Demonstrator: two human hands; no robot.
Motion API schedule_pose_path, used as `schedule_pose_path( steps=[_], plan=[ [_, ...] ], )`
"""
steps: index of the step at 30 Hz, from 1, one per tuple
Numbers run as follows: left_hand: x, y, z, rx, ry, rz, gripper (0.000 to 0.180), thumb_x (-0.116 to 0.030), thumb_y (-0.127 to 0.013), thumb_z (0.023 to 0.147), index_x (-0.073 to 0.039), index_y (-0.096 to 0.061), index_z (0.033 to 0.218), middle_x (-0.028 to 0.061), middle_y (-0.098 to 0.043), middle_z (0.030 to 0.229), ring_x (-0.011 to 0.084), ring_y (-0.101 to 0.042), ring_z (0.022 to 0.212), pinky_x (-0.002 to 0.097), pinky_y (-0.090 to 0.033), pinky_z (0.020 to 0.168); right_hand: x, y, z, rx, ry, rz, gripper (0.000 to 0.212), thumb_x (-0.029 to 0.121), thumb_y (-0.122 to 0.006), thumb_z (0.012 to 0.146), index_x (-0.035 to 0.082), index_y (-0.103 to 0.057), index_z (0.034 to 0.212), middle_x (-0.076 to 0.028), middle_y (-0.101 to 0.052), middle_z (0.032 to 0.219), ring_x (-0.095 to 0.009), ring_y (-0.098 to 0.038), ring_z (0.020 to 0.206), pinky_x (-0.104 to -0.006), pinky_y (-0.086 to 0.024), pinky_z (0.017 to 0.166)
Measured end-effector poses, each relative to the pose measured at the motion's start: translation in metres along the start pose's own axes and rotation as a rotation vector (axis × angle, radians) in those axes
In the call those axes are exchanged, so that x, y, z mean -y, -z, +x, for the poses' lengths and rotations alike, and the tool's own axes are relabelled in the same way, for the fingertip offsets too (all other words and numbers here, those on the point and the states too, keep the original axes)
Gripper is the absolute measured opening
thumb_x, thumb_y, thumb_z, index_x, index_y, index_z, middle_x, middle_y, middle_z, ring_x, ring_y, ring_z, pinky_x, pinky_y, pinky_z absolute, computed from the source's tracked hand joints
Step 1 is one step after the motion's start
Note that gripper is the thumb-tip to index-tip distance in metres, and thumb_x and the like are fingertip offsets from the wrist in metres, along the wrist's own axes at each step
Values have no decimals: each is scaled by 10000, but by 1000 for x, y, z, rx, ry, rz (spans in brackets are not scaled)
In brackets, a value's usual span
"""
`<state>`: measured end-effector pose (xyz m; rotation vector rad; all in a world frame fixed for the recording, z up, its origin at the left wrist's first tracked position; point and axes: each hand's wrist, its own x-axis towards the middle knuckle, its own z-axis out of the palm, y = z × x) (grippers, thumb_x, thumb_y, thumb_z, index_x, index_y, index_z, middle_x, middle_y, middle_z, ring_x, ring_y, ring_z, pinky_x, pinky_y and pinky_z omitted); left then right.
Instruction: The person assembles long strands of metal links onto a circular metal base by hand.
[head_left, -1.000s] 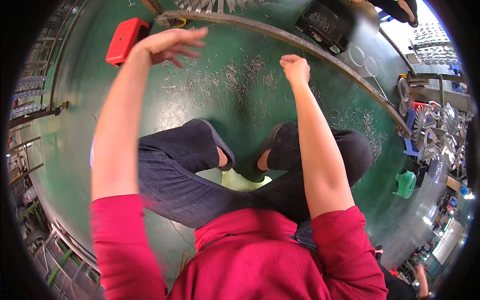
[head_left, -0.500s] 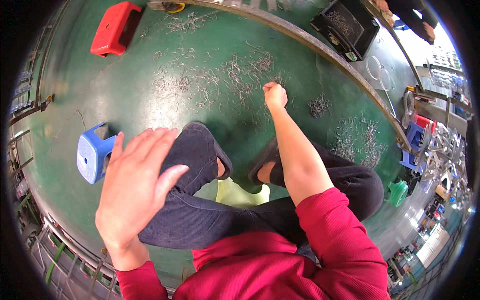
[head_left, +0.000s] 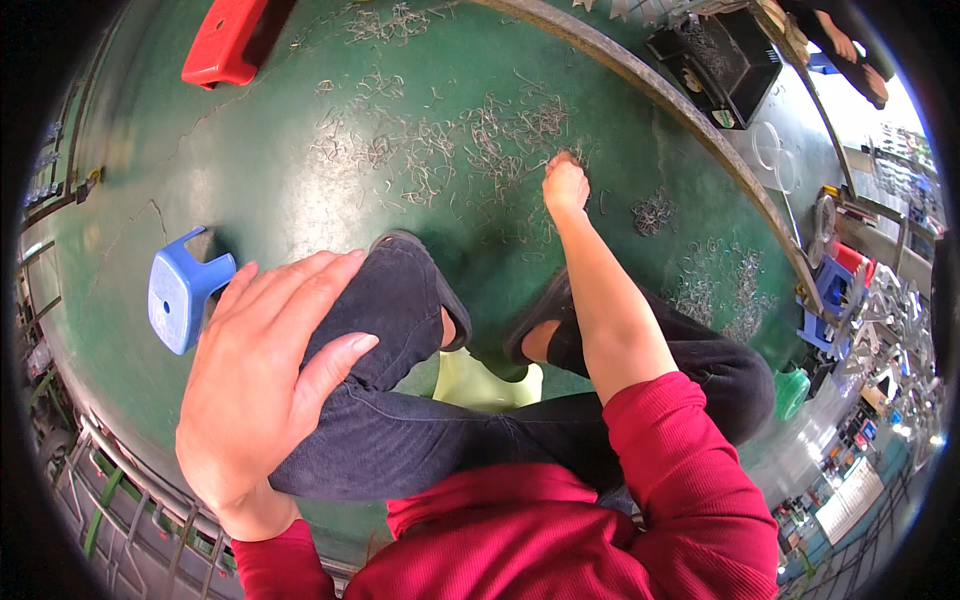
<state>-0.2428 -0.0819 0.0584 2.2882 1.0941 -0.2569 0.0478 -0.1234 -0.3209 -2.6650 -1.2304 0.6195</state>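
Small bent metal hooks [head_left: 490, 135] lie scattered over the green floor ahead of me. My right hand [head_left: 567, 186] reaches down to their right edge with its fingers closed; what they grip, if anything, is hidden beneath the hand. To its right sits a small, dense clump of hooks [head_left: 652, 212], and beyond that a looser spread of shinier pieces [head_left: 725, 285]. Raised over my left knee, my left hand [head_left: 265, 375] is open and holds nothing, its fingers stretched out and the thumb apart.
A blue stool [head_left: 172, 305] stands at left, a red stool [head_left: 222, 45] at far left. Below me is a pale yellow-green stool [head_left: 485, 388]. A curved metal rail [head_left: 640, 75] crosses the far right, with a black crate [head_left: 720, 65] and another person's hand [head_left: 845, 45] beyond it.
My right hand has shifted slightly right along the edge of the scattered hooks, fingers still closed. My left hand has moved slightly left and stays open. The view has tilted a little.
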Motion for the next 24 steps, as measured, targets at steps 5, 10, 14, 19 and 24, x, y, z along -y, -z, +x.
schedule_pose_path(
  steps=[5,10,14,19,24],
  plan=[
    [-8,-3,4,-47,-69,-57,441,-241,-616,791,-52,-533,1181,168,-573,1124,344,-511,1086,429,-357,966,-23,13,-5,-29,-323,702,63,15,-596,786,-19,-591,840,-151,-647,774,-235,-647,668,-346,-535,559],
    [-14,-14,17,-222,-166,-120,340,-155,-614,799,-33,-574,1113,167,-593,1086,329,-555,1023,364,-429,877,-17,35,7,88,-416,1275,53,-34,-578,782,-28,-596,831,-116,-634,725,-172,-622,570,-286,-524,444],
    [-55,1,18,-463,-306,-81,293,-126,-605,808,-22,-588,1082,163,-604,1056,304,-590,971,337,-461,825,26,171,10,25,-42,1177,87,-39,-525,734,-26,-591,789,-107,-616,664,-158,-610,526,-275,-501,430],
    [-88,1,60,-347,-106,-568,308,-152,-589,849,-16,-569,1126,129,-606,1091,210,-591,990,312,-465,837,68,348,-19,-268,378,870,233,27,-546,778,67,-586,1004,-75,-617,609,-128,-590,499,-272,-469,474],
    [-38,-79,186,-189,118,-1628,625,-264,-628,833,-54,-328,1339,122,-393,1346,307,-429,1184,468,-421,905,75,397,-48,-322,521,735,300,55,-542,785,91,-614,1075,-114,-648,696,-145,-625,567,-308,-525,590]
  ],
)
